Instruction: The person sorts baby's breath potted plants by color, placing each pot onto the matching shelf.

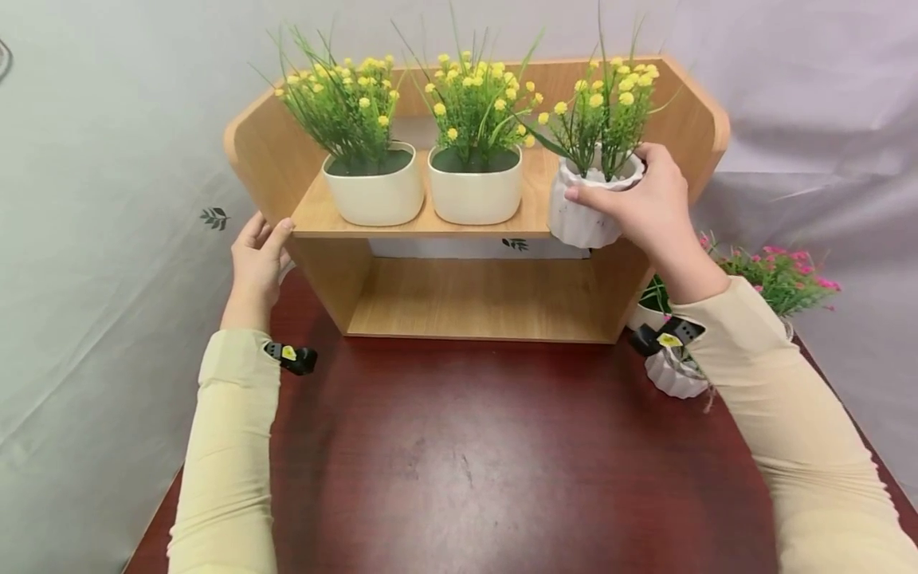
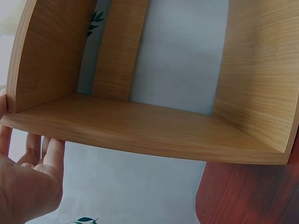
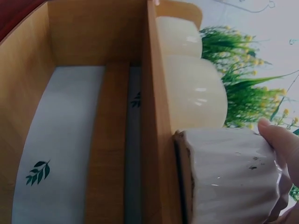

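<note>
Inspecting first the ribbed white pot (image 1: 584, 222), carrying yellow flowers (image 1: 624, 88), at upper right of the head frame, at the front edge of the upper board (image 1: 536, 195). Pinching its rim with the right hand (image 1: 654, 199), thumb in front, fingers behind. Not managing to tell whether fully resting on that board or hanging partly clear. Judging a slip to be the main hazard, owing to a one-sided hold on a seemingly smooth wall. Possibly risking also a fall off the front, if letting go before gaining full support underneath, and a knock from catching the base on the edge. Gripping the left side panel (image 1: 272, 159) of the wooden shelf (image 1: 473, 299) with the left hand (image 1: 258, 259), at left of the frame; perhaps risking a jolt to the whole row through pulling there. Counting next: one ribbed pot in hand; two cream pots (image 1: 476, 198) at upper centre; one shelf; one table (image 1: 466, 470) at bottom. Counting at right, below the middle, one further ribbed pot (image 1: 676, 376) and one half-hidden white pot (image 1: 641, 319), near pink flowers (image 1: 785, 275); not confirming a total behind the forearm.
</note>
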Action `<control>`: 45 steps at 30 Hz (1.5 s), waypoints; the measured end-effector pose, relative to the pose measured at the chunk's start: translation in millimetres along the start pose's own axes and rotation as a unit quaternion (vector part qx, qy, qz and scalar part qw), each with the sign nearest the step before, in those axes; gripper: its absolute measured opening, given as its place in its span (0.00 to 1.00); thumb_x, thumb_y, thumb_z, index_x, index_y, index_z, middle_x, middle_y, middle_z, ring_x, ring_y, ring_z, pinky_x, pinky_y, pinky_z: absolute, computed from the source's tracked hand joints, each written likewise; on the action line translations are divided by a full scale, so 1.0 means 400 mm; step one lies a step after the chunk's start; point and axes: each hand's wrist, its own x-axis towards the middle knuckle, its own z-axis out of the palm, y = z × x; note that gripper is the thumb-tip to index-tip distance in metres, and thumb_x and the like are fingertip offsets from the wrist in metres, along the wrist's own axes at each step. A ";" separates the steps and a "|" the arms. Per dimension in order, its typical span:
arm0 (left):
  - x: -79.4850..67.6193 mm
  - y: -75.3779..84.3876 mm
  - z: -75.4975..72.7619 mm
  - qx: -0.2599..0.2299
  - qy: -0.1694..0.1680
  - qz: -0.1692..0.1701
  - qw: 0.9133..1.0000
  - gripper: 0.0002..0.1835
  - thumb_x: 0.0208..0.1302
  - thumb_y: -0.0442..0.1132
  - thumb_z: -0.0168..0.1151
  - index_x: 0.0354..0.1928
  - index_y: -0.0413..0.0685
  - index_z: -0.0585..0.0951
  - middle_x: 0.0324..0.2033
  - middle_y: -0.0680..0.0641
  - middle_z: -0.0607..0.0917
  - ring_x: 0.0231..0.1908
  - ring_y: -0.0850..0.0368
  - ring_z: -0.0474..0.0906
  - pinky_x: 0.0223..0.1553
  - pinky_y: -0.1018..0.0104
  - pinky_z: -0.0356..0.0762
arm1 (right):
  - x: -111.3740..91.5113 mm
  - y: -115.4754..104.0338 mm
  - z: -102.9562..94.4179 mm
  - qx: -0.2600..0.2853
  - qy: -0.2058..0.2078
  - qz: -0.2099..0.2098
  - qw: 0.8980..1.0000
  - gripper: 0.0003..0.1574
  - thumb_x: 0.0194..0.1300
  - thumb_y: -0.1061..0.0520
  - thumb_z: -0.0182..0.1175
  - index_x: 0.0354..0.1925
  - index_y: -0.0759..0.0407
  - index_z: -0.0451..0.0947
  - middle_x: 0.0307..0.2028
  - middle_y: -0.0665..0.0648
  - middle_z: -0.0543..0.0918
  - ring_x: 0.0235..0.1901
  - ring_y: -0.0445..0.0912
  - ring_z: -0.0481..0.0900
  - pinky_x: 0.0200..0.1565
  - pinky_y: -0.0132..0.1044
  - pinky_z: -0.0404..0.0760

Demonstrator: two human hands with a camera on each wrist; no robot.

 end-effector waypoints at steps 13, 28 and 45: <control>-0.002 0.000 -0.003 0.001 0.003 0.002 1.000 0.27 0.61 0.41 0.64 0.64 0.60 0.73 0.66 0.43 0.68 0.60 0.53 0.71 0.68 0.52 0.61 | 0.037 0.000 0.031 0.003 0.016 0.009 1.000 0.64 0.41 0.28 0.69 0.69 0.49 0.53 0.65 0.55 0.67 0.60 0.44 0.66 0.60 0.43 0.67; -0.002 0.001 -0.002 0.018 0.001 -0.003 1.000 0.27 0.63 0.42 0.63 0.64 0.61 0.72 0.67 0.45 0.68 0.62 0.52 0.69 0.68 0.53 0.61 | -0.012 0.076 0.047 0.075 0.012 -0.080 0.994 0.54 0.52 0.49 0.71 0.69 0.59 0.53 0.64 0.61 0.64 0.62 0.50 0.65 0.64 0.44 0.68; -0.002 0.008 -0.009 0.022 -0.008 0.047 0.999 0.23 0.60 0.35 0.65 0.58 0.55 0.78 0.49 0.51 0.80 0.48 0.59 0.76 0.50 0.68 0.78 | 0.030 0.078 0.102 0.048 0.075 -0.106 0.990 0.55 0.50 0.47 0.73 0.68 0.60 0.56 0.61 0.62 0.67 0.59 0.50 0.68 0.60 0.40 0.71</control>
